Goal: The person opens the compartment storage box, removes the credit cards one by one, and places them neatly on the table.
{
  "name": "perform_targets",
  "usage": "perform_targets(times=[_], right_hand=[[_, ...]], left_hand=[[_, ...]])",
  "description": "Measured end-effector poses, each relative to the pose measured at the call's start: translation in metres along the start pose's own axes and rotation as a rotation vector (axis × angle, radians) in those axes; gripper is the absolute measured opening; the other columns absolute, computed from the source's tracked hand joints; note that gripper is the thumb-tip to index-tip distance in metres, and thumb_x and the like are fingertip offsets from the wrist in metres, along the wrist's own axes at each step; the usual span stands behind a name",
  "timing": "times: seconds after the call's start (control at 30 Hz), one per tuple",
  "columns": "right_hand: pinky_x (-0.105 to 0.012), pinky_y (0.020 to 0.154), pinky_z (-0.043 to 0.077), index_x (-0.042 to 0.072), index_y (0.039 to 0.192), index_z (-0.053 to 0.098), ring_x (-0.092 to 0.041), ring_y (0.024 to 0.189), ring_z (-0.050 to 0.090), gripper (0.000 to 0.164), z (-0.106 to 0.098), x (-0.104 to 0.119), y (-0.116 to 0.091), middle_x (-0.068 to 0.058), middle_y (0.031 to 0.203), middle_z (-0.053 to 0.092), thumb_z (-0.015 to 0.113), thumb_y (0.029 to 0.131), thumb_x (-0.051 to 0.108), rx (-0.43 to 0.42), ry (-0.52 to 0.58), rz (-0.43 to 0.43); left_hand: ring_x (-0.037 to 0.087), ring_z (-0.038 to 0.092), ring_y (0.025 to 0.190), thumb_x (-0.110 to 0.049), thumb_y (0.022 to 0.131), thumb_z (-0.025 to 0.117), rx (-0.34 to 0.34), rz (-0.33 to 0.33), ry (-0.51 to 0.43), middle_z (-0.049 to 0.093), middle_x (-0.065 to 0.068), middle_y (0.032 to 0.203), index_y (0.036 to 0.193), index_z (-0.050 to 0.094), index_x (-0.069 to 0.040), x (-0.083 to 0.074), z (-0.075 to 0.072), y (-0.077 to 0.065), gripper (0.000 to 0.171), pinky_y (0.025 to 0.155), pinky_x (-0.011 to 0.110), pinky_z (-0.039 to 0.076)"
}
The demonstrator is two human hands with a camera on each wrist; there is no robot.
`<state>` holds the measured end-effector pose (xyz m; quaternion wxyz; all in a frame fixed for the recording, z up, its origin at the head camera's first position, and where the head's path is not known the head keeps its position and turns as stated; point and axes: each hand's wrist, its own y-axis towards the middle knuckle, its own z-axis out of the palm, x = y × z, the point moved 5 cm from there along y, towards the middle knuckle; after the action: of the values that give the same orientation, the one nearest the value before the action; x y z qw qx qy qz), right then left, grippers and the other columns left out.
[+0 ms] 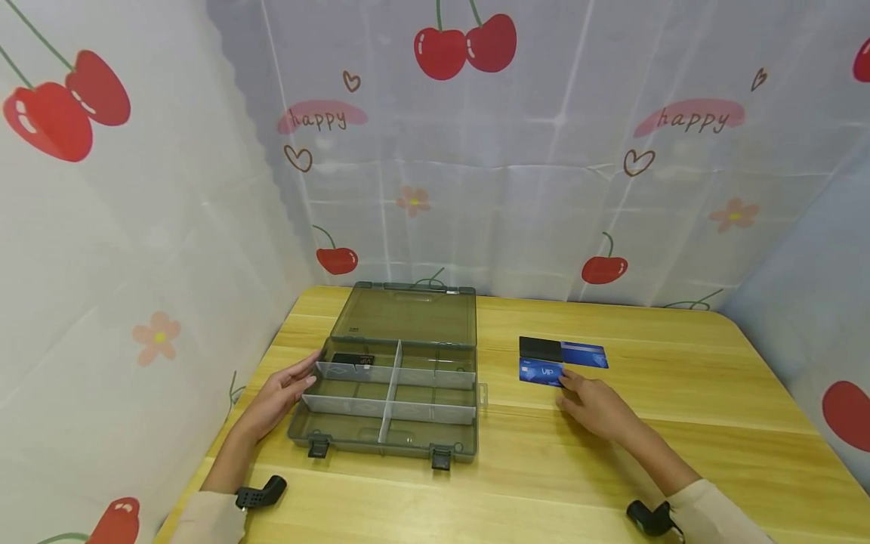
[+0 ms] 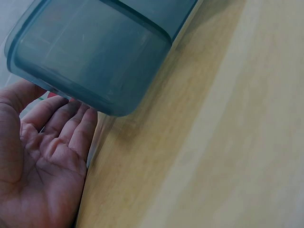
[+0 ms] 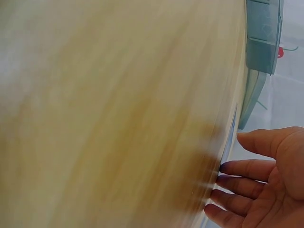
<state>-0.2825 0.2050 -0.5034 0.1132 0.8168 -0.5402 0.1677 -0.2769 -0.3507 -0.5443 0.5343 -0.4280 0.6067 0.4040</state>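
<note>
A translucent grey compartment box (image 1: 435, 434) lies on the table with its lid (image 1: 408, 313) folded back. My left hand (image 1: 272, 400) rests against its left side, and the left wrist view shows the fingers (image 2: 83, 130) extended along the wall. Inside the back left compartment lies a black card (image 1: 352, 360) with VIP lettering. To the right of the box, my right hand (image 1: 598, 408) touches the right end of a blue VIP card (image 1: 539, 371). In the right wrist view its thumb and fingers (image 3: 247, 167) are spread apart at the card's edge.
Behind the blue VIP card lie a plain dark card (image 1: 540, 348) and another blue card (image 1: 586, 355) with a pale stripe. White dividers (image 1: 390, 381) split the box into several compartments. A cherry-patterned curtain (image 1: 503, 211) hangs behind the wooden table (image 1: 680, 393).
</note>
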Motion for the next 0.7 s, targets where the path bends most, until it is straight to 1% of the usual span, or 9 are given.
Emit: perform_targets(times=[0.37,0.63,0.67,0.7], right_hand=[[-0.062,0.101,0.046,-0.015,0.134,0.058,-0.05,0.128,0.052,0.046,-0.001,0.0021,0.0006,-0.034,0.144,0.049,0.065,0.099,0.015,-0.007,-0.012,0.013],[-0.062,0.1,0.046,-0.015,0.134,0.058,-0.051,0.128,0.052,0.046,-0.0024,0.0031,0.0007,-0.034,0.145,0.048,0.065,0.099,0.015,-0.005,-0.006,0.013],[-0.059,0.096,0.05,-0.015,0.134,0.057,-0.049,0.118,0.059,0.047,-0.003,0.0027,0.0011,-0.034,0.145,0.048,0.065,0.099,0.016,-0.004,0.004,0.015],[-0.056,0.093,0.053,-0.014,0.134,0.058,-0.045,0.107,0.065,0.047,-0.0041,0.0025,0.0015,-0.034,0.145,0.048,0.065,0.1,0.016,-0.006,0.004,0.012]], left_hand=[[0.033,-0.001,0.154,-0.019,0.109,0.05,0.002,0.001,0.014,0.01,0.011,0.169,0.162,0.023,-0.008,0.0001,-0.0002,0.0003,0.061,0.117,0.056,0.008],[0.034,-0.001,0.154,-0.018,0.109,0.049,0.003,-0.001,0.011,0.009,0.012,0.169,0.162,0.024,-0.009,0.0017,-0.0007,0.0009,0.06,0.117,0.058,0.007],[0.034,-0.001,0.154,-0.018,0.109,0.049,0.002,-0.003,0.011,0.009,0.011,0.17,0.162,0.024,-0.009,0.0021,-0.0007,0.001,0.06,0.117,0.059,0.007],[0.034,-0.001,0.154,-0.018,0.109,0.049,0.003,-0.003,0.012,0.009,0.011,0.169,0.162,0.024,-0.009,0.0023,-0.0007,0.0013,0.06,0.117,0.059,0.007]])
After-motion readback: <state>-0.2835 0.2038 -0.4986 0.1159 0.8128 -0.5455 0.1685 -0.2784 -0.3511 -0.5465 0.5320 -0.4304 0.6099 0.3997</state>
